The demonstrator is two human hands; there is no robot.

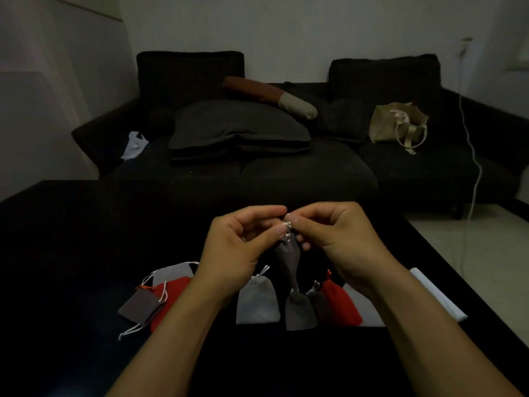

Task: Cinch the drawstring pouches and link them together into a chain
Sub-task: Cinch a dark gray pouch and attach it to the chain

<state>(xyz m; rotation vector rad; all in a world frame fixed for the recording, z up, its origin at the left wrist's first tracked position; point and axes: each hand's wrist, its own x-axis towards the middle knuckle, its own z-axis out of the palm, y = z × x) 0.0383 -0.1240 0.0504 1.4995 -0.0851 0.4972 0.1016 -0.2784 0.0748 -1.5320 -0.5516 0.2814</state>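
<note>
Both hands are meeting above the dark table (86, 253), and a dark grey pouch (287, 260) is dangling between them from its neck. The left hand (237, 250) is pinching the pale drawstring (287, 228) between thumb and forefinger; the right hand (335, 239) is nipping the same cord from the other side, its fingertips nearly touching the left's. So the cord is sitting right at the fingertips while the pouch body is hanging free below them, clear of both palms.

Its lower end is reaching down to a second grey pouch (300, 310) lying on the table — whether the two are already tied together is hard to tell in this dim light.

These look like light, limp cloth things; I'd guess they are weighing next to nothing and folding wherever they are pressed, so the body gives little purchase. The thin, smooth cord is the place to take hold, close to the gathered neck, and it may be slipping easily through a loose pinch.

A light grey pouch (257, 300), red pouch (340, 305) and a small heap (160, 296) of others are lying flat nearby — apparently waiting.
</note>
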